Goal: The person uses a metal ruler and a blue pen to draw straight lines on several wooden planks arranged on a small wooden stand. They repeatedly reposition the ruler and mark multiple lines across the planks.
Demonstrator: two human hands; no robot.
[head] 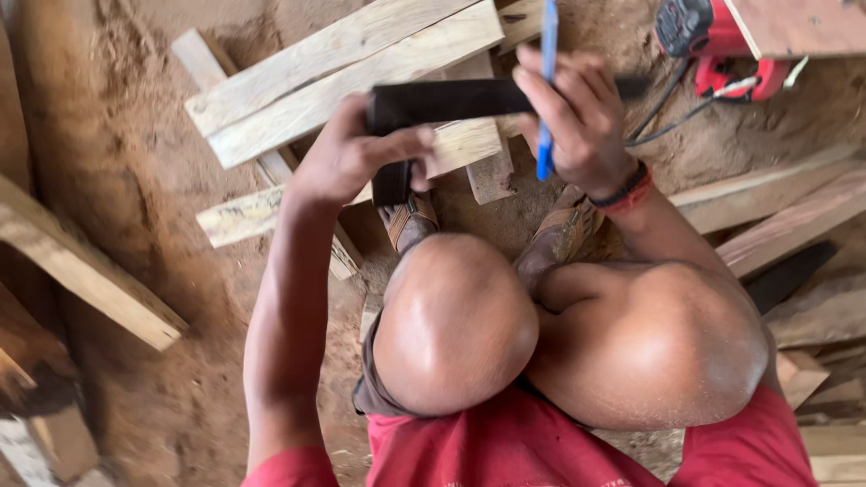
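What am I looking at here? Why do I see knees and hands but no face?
The camera sits on a person's head and looks straight down, so you see what they see: their own two knees in red shorts, and their hands stretched out in front. The person is crouching on a sandy floor covered in sawdust. The left hand holds a black L-shaped ruler against a pale wooden plank. The right hand holds a blue pen right beside that ruler. More planks lie scattered around. At the top right sits a red power tool with a black cord.
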